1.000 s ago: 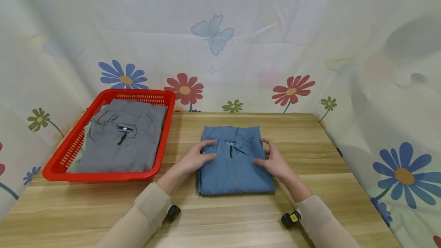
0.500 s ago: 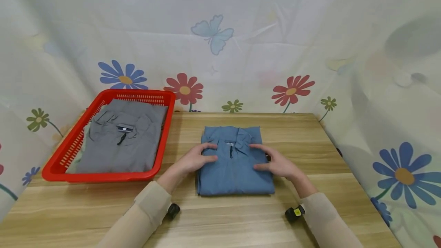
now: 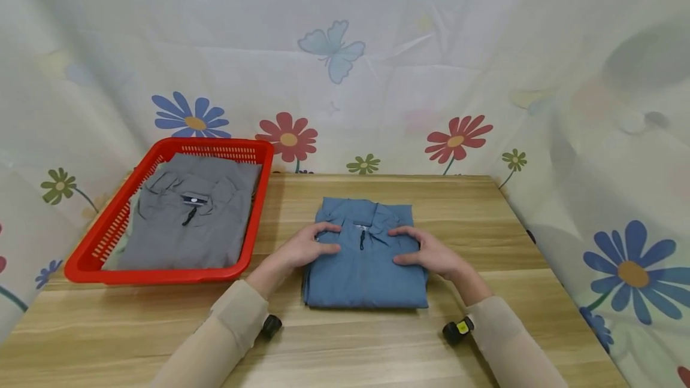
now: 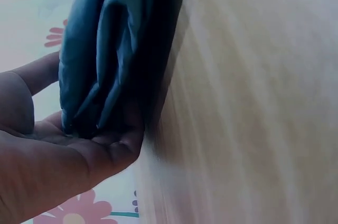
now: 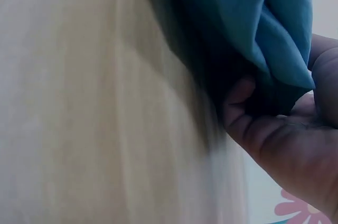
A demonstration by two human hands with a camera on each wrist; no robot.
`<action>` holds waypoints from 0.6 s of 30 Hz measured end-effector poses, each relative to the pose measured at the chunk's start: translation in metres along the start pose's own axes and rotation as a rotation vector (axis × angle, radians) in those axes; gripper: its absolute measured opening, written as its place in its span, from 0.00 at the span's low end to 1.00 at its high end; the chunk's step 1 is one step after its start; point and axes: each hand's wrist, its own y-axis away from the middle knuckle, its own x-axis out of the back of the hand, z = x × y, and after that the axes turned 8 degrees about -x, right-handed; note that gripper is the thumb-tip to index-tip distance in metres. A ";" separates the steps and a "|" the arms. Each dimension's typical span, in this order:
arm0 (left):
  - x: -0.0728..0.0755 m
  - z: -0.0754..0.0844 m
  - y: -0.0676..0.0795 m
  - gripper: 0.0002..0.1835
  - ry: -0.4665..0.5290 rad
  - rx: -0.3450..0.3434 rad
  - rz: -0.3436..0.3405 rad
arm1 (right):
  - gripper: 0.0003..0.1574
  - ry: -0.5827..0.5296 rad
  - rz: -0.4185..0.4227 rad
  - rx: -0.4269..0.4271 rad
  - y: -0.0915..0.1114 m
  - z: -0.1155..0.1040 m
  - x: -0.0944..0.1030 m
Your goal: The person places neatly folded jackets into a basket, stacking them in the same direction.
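A folded blue zip jacket [image 3: 366,280] lies on the wooden table, its collar at the far end and a black zipper pull near the middle. My left hand [image 3: 304,249] grips its left side, thumb on top. In the left wrist view, the fingers of the left hand [image 4: 68,155] curl under the layered edge of the jacket [image 4: 105,44]. My right hand [image 3: 433,254] holds the opposite side, also with thumb on top. The right wrist view has the right hand [image 5: 285,139] with fingers tucked beneath the blue cloth [image 5: 248,18]. Some fingertips are hidden under the fabric.
Left of the jacket, a red plastic basket [image 3: 254,220] holds a folded grey zip garment [image 3: 188,232], with pale green cloth [image 3: 121,244] showing beneath it. Behind the table [image 3: 345,352] hangs a white curtain [image 3: 377,106] printed with flowers.
My right hand has moved inward and taken hold of the jacket's right side. The jacket has turned slightly, its near edge shifting a little left. The left hand has kept its place.
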 end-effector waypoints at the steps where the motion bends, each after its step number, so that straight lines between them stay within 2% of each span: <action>1: 0.000 0.000 0.000 0.25 0.002 -0.003 -0.003 | 0.38 -0.003 -0.001 0.002 0.000 0.000 0.000; 7: 0.001 -0.003 -0.002 0.27 -0.007 -0.012 -0.016 | 0.39 0.009 0.005 0.004 0.000 -0.001 0.000; 18: -0.002 0.000 0.001 0.28 -0.021 -0.019 0.026 | 0.42 0.017 0.048 0.009 0.005 -0.008 -0.002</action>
